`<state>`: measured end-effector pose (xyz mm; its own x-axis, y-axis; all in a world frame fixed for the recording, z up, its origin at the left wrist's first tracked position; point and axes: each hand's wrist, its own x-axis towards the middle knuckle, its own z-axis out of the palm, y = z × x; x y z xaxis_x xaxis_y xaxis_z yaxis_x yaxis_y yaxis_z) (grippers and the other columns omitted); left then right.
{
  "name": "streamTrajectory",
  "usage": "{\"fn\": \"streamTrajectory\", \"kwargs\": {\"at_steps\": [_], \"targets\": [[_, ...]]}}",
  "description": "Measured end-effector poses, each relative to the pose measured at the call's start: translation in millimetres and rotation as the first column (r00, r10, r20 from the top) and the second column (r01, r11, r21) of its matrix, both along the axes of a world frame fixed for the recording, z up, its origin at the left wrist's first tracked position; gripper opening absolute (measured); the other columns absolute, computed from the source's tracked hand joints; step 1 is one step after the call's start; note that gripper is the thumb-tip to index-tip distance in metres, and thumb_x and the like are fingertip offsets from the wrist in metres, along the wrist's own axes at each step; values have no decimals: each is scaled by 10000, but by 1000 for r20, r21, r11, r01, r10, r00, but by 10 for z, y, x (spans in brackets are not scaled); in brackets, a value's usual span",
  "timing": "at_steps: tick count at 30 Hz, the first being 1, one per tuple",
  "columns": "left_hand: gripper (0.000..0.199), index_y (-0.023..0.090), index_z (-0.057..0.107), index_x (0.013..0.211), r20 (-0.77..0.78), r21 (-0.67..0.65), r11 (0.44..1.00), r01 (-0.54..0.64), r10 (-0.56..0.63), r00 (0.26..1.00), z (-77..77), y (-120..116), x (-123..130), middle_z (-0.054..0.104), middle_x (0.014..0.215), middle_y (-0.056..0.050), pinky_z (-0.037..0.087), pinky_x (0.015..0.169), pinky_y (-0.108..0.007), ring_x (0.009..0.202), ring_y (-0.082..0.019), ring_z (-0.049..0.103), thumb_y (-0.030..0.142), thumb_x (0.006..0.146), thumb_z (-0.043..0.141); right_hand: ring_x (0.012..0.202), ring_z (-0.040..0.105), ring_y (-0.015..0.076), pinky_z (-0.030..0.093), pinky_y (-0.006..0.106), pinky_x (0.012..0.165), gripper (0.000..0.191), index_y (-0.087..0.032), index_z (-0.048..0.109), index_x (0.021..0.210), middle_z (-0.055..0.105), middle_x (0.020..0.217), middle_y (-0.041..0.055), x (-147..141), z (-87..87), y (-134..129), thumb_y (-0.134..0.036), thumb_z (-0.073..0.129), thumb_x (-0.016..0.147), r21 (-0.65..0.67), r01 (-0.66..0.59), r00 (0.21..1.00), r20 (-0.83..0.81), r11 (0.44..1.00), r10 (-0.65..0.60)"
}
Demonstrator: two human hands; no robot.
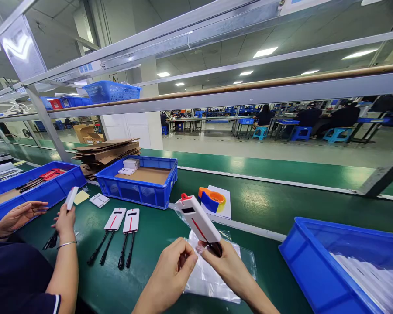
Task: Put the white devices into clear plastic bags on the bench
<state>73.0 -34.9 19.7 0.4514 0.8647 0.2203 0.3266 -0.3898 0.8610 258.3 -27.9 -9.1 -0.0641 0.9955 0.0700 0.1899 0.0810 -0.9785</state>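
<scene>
A white device [199, 221] with a red stripe, a dark window and a red tip is tilted upright in my right hand [231, 266], whose fingers wrap its lower end and dark cable. Just left of it, my left hand [172, 272] has its fingers curled together; what they hold, if anything, is hidden. Clear plastic bags [212, 283] lie on the green table under my hands. Two similar white devices, one [115, 219] beside the other [131, 220], rest to the left with black cables toward me. Orange and blue tape rolls [212, 198] sit on a paper behind.
At the left, a co-worker's hands [65, 222] hold another white device. A blue bin [150, 194] with white parts stands behind, near stacked cardboard [108, 150]. A blue bin [327, 261] of wrapped white items is at the right. A shelf rail [249, 92] crosses above.
</scene>
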Motion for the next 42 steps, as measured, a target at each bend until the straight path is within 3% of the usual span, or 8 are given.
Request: {"fn": "streamTrajectory", "kwargs": {"at_steps": [3, 6, 8, 13, 24, 33, 38, 42], "targets": [[302, 208, 543, 832, 57, 27, 998, -55, 53, 997, -12, 29, -50, 568, 846, -27, 392, 668, -270, 776, -178, 533, 400, 1042, 444, 780, 535, 225, 411, 353, 729, 267, -188, 630, 891, 600, 831, 19, 36, 54, -27, -450, 661, 858, -10, -21, 1000, 2, 1000, 21], [272, 220, 607, 1100, 134, 36, 990, -139, 133, 982, -52, 106, -99, 631, 1116, -93, 426, 740, -286, 1001, -234, 574, 458, 1014, 507, 792, 543, 220, 422, 339, 725, 265, -189, 616, 889, 595, 833, 13, 46, 129, -63, -447, 669, 864, -42, -69, 997, -29, 997, 68], [364, 221, 614, 1192, 153, -37, 996, -77, 82, 985, -84, 159, -104, 644, 1175, -107, 431, 736, -284, 1032, -250, 581, 497, 955, 610, 824, 554, 219, 436, 330, 748, 248, -195, 609, 871, 605, 850, 11, 42, 173, -84, -430, 687, 853, -50, -104, 993, -53, 993, 102], [481, 177, 565, 741, 221, -257, 966, 13, 45, 974, -172, 183, -4, 455, 620, 40, 312, 564, -248, 580, -126, 404, 628, 903, 614, 787, 546, 192, 428, 290, 673, 231, -205, 641, 940, 632, 912, 8, 41, 213, -109, -359, 716, 786, -59, -154, 985, -84, 986, 149], [514, 195, 516, 741, 203, -315, 944, 95, -30, 979, -204, 113, -12, 395, 535, 76, 231, 519, -251, 494, -102, 301, 672, 933, 530, 810, 555, 199, 461, 304, 729, 238, -210, 607, 912, 596, 887, 6, 238, 208, -91, -405, 715, 830, -58, -73, 995, -72, 996, 69], [483, 190, 536, 707, 160, -333, 927, 172, -124, 979, -86, 75, 3, 449, 507, 61, 269, 526, -239, 488, -102, 360, 619, 920, 593, 840, 622, 224, 523, 311, 756, 167, -200, 656, 850, 651, 856, 17, 132, 277, -155, -257, 746, 721, -72, -183, 978, -111, 980, 175], [530, 191, 546, 736, 144, -362, 927, 98, -48, 988, -158, 110, -102, 381, 495, 79, 244, 500, -245, 466, -102, 303, 685, 924, 521, 781, 588, 214, 496, 308, 706, 262, -203, 636, 860, 625, 820, 17, 322, 230, -136, -396, 778, 753, -74, -20, 997, -69, 997, 14], [455, 193, 544, 758, 55, -135, 982, -128, 137, 989, -221, 114, -183, 462, 590, 40, 269, 532, -251, 530, -120, 377, 553, 1017, 437, 834, 603, 240, 502, 331, 736, 356, -213, 634, 986, 645, 876, 35, 429, 200, -43, -493, 752, 800, -68, 70, 997, -40, 995, -73]]}}
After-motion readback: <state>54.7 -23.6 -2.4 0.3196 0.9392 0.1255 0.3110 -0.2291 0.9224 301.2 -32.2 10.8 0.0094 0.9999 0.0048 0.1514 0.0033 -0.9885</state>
